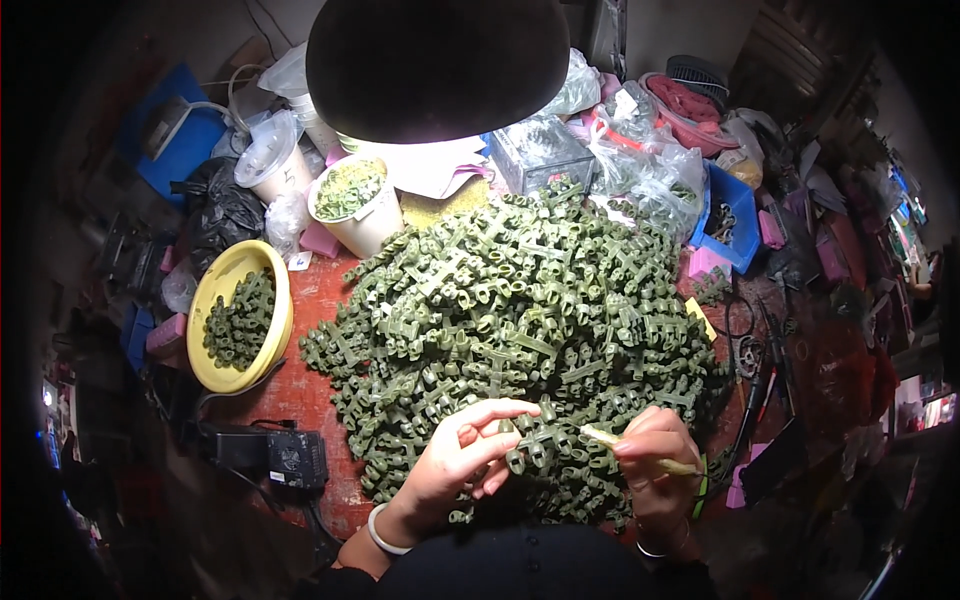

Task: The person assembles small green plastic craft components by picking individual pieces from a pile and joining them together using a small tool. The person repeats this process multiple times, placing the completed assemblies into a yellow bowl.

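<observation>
My left hand [455,460] is closed, with thumb and fingers pinching a green moulded piece [541,446] that has small ring-like parts along a stem. My right hand [658,475] grips a slim, pale yellow stick-like tool [602,435]; its tip points at the piece, and I cannot tell whether they touch. Both hands are over the near side of a big heap of similar green moulded pieces [510,300], which spreads across the red tabletop [307,400].
Left of the heap, a yellow bowl [284,335] holds more green pieces. Behind it stands a white bucket [370,228] of green bits. A black power adapter [297,460] lies at near left. A blue bin [742,240] and plastic bags [655,185] sit at back right. A dark round lamp [437,70] hangs overhead.
</observation>
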Action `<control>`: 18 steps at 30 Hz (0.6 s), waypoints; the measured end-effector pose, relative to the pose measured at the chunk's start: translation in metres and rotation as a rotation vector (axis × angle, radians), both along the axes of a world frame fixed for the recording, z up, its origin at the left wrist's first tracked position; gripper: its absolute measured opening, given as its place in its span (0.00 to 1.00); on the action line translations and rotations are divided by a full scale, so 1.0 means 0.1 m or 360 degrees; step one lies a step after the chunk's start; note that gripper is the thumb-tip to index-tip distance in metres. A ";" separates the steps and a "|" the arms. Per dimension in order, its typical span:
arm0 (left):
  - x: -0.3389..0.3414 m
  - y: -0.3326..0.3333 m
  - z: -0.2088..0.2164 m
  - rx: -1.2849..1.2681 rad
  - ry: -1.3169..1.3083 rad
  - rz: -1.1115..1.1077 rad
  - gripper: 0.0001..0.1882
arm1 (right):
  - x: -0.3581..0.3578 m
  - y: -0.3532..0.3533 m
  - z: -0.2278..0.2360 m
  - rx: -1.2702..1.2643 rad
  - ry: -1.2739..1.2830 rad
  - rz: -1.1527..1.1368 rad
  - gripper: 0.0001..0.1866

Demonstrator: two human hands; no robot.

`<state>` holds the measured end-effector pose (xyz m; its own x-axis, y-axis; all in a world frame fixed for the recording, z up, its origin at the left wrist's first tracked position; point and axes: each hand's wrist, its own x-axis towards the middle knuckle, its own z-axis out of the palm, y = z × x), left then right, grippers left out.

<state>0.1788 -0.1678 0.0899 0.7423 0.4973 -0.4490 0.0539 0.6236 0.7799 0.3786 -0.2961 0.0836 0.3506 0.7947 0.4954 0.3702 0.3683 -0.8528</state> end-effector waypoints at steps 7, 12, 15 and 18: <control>0.00 -0.01 -0.05 0.0053 -0.0002 -0.0077 0.20 | 0.01 0.03 -0.03 -0.0084 0.0062 0.0171 0.08; -0.02 -0.03 -0.03 0.0100 0.0005 -0.0136 0.19 | 0.01 0.05 -0.06 -0.0190 0.0187 0.0289 0.13; -0.01 -0.02 -0.03 0.0112 -0.0023 -0.0177 0.19 | 0.02 0.05 -0.05 -0.0227 0.0199 0.0316 0.13; 0.02 -0.01 -0.04 0.0053 -0.0101 -0.0212 0.19 | 0.07 0.01 -0.07 -0.0290 0.0262 0.0329 0.13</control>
